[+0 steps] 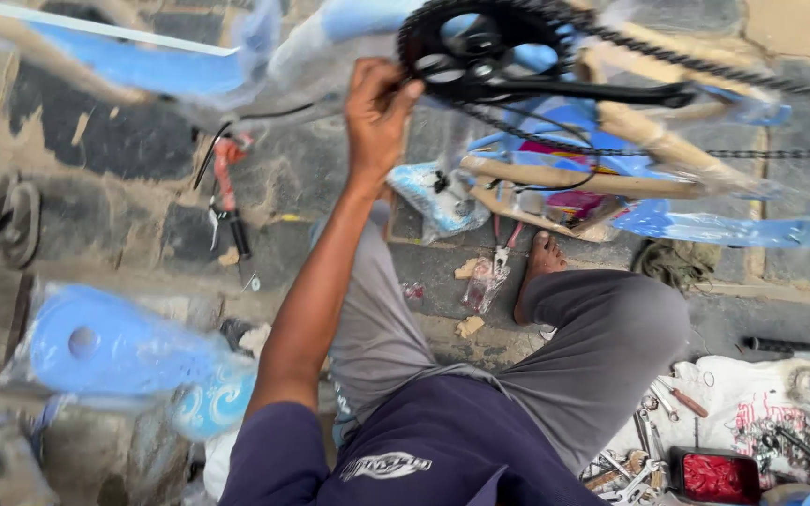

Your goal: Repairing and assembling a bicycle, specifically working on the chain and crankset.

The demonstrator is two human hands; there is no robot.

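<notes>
Now my left hand point(377, 112) curls nearly closed at the rim of the black chainring point(485, 47) up top on the blue bicycle frame point(555, 122), stiff, toothed, probably greasy, so I'd grip the crank arm point(602, 92).

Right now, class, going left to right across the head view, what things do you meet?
Sandals → blue chain guard in plastic wrap → red-handled pliers → left hand → black chainring → red tray

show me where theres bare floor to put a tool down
Bare stone floor lies between the sandals and red-handled pliers. Crowded: the cloth with tools by the red tray, and under the chainring the left hand reaches.
</notes>
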